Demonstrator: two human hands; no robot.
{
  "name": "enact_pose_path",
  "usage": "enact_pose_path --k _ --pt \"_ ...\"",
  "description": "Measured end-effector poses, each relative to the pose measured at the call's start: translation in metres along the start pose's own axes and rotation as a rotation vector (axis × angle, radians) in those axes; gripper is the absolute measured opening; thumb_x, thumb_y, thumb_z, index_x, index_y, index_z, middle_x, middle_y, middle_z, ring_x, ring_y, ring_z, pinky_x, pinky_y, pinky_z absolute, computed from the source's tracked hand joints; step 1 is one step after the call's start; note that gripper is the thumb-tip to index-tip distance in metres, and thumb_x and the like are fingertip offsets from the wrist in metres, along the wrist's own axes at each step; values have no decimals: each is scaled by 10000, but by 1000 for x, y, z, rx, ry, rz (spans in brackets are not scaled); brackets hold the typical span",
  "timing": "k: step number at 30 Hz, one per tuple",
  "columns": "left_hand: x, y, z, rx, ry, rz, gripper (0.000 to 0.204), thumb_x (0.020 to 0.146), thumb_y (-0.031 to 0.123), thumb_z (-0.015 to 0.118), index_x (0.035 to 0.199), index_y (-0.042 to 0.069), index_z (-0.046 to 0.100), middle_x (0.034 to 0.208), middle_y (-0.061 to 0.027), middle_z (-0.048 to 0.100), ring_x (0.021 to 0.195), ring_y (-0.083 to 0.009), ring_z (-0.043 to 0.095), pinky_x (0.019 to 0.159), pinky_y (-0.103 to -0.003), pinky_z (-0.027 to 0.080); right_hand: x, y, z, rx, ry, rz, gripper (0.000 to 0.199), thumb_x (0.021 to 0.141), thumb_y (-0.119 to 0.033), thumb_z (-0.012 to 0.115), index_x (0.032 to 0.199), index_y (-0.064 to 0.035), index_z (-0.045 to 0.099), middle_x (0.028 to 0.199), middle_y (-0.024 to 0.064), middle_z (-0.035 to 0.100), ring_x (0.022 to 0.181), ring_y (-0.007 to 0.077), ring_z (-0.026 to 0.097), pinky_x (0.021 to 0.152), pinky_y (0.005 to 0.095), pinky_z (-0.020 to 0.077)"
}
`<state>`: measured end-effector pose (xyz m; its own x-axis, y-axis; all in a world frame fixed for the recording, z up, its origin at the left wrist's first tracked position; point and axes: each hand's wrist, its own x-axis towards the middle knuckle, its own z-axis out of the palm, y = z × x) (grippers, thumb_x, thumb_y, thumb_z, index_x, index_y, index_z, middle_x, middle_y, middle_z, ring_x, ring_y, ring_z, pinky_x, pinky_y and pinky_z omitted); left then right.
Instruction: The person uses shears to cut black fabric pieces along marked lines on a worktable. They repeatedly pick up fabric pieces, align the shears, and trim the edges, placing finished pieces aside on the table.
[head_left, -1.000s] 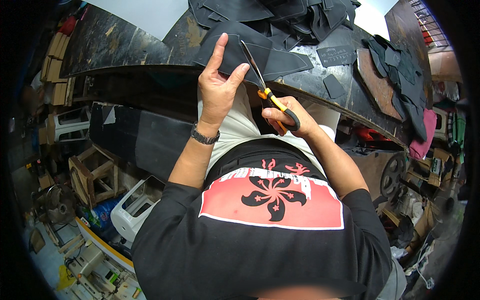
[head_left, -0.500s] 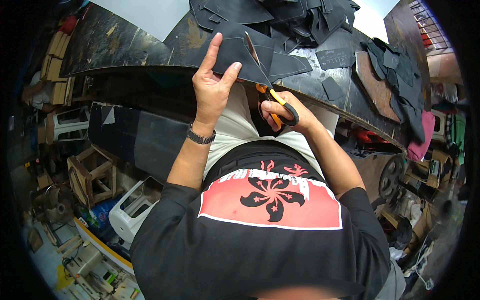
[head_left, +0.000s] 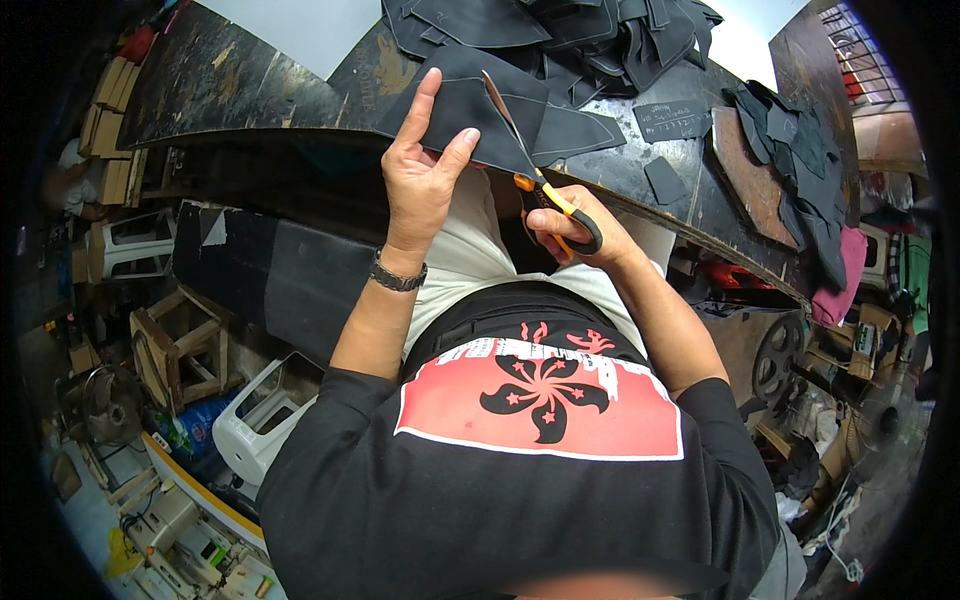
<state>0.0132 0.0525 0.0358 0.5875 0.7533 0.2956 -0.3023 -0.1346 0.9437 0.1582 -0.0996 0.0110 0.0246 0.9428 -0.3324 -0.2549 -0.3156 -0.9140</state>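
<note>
A black fabric piece (head_left: 470, 112) with a pale marked line lies over the table's near edge. On its near left part rests my left hand (head_left: 418, 190), index finger stretched out and thumb on top; its other fingers pass beneath the fabric, out of sight, so the piece is gripped between them. My right hand (head_left: 592, 225) is wrapped round the yellow, orange and black handles of a pair of scissors (head_left: 520, 135). A long blade lies over the fabric, its tip pointing away and to the left; the other blade is mostly hidden.
More black cut pieces (head_left: 590, 35) are heaped at the far side of the dark worn table (head_left: 240, 95). To the right are a written-on black card (head_left: 670, 118), a brown board (head_left: 750, 175) and more dark fabric (head_left: 800, 150). A white stool (head_left: 265, 420) and wooden stool (head_left: 185, 350) stand at left.
The scissors' handles have come closer together, and their blade tip has shifted slightly left and nearer. My left hand has hardly moved on the fabric.
</note>
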Motion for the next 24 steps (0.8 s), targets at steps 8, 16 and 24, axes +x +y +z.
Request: enact_pose_path --k 8,16,24 --pt "-3 -1 3 25 36 39 635 880 -42 647 1456 49 395 1362 -91 537 1018 -106 622 848 -235 560 1 2 17 45 84 50 409 835 -349 762 629 -84 528 504 -3 493 388 74 464 370 232 349" --pt "-2 -1 7 52 44 52 633 883 -38 644 1458 42 392 1405 -100 504 1038 -98 603 880 -228 532 5 -5 20 26 84 46 415 834 -371 758 656 -57 554 517 20 519 401 95 485 387 242 355" --pt "-7 -5 20 18 17 29 637 882 -31 651 1458 23 386 1468 -119 440 1149 -124 556 954 -243 483 7 -6 23 132 186 -66 401 841 -378 751 710 -39 581 569 6 518 443 87 497 396 237 386"
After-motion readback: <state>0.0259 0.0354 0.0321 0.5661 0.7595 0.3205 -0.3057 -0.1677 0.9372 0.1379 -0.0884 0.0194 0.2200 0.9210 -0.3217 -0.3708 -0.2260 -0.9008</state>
